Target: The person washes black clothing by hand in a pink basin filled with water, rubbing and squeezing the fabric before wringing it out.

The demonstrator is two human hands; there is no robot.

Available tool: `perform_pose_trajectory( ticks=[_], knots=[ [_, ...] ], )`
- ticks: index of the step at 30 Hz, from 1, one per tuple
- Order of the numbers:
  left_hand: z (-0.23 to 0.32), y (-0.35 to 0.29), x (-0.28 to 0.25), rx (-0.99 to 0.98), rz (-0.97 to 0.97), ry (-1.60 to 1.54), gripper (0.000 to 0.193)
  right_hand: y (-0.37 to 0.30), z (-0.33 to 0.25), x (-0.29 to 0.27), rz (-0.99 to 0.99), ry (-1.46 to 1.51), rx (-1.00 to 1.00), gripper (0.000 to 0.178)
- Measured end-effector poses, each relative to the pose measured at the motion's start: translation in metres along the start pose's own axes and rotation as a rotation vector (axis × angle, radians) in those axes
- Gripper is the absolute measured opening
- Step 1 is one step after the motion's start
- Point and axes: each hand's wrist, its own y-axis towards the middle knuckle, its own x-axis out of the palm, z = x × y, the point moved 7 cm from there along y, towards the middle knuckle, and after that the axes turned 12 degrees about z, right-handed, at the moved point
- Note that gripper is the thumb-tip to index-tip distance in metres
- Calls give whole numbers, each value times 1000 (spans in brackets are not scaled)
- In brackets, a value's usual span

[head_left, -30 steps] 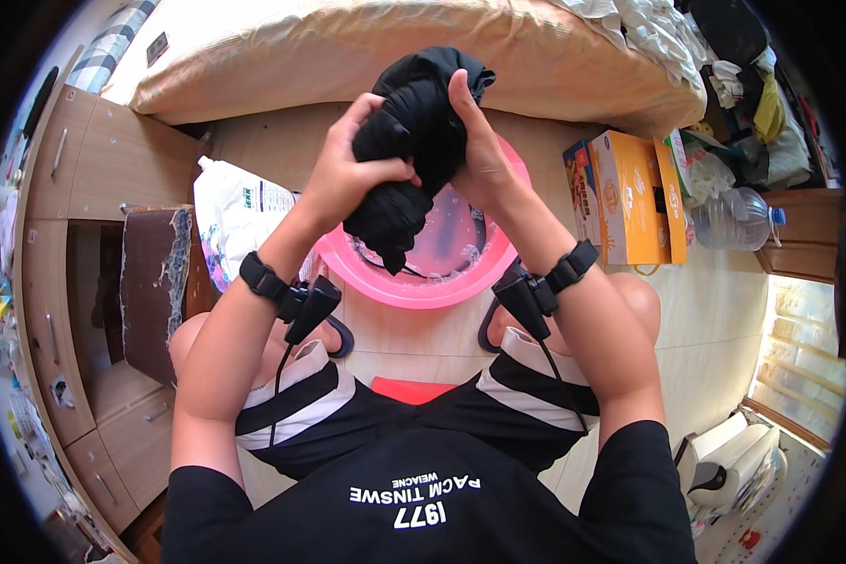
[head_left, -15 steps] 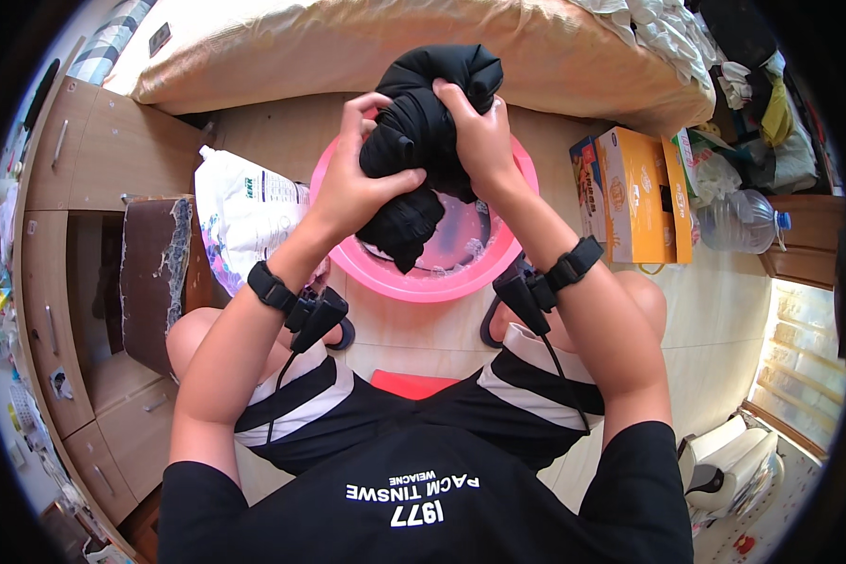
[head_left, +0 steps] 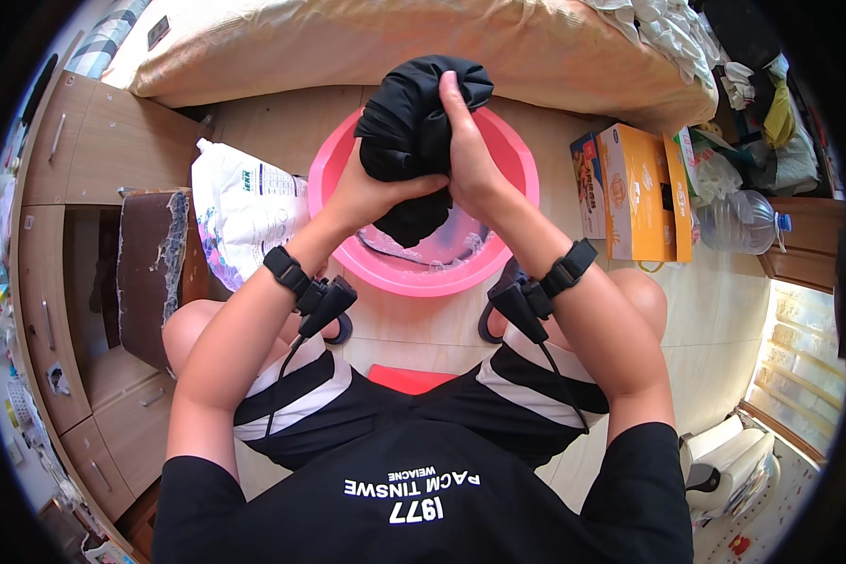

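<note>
A bunched black cloth garment [head_left: 412, 122] is squeezed between my two hands above a pink basin [head_left: 522, 164]. My left hand [head_left: 376, 188] grips it from the left and below, its thumb laid across the lower part and its other fingers hidden behind the cloth. On the right side my right hand [head_left: 472, 155] wraps the bundle, thumb pointing up along it. A loose end of the fabric hangs down over the basin. Inside the basin lies sudsy water [head_left: 442, 249] with foam and a dark strip near the front wall.
Left of the basin stands a white plastic bag [head_left: 249, 207], beside a worn brown box [head_left: 150, 273] and a wooden cabinet [head_left: 52, 310]. An orange carton [head_left: 634, 193] and a clear water jug [head_left: 738, 223] stand to the right. A bed [head_left: 348, 47] borders the far side.
The garment is bunched more tightly and its hanging end has risen. My hands have drawn closer together, and the right hand has turned upright against the cloth.
</note>
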Motion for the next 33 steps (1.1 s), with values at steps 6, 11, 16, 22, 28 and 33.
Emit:
perform_pose_trajectory(
  ticks=[6, 11, 16, 22, 28, 33],
  knots=[
    [-11, 12, -19, 4, 162, -130, 63, 4, -7, -3, -125, -328, -77, 80],
    [11, 26, -44, 144, 439, -210, 55, -30, -13, 10, -203, -917, -841, 120],
    [17, 20, -44, 231, 597, -173, 52, -40, 4, 20, -23, -1211, -987, 128],
    [18, 2, -31, -45, 805, -298, 53, -21, 5, 13, 28, -1052, -1016, 117],
    [28, 5, -28, 33, 746, -253, 41, -2, 10, 7, -8, -955, -691, 97],
    [21, 21, -29, 80, 401, -186, 30, -1, 8, 4, -56, -884, -544, 65]
  ],
)
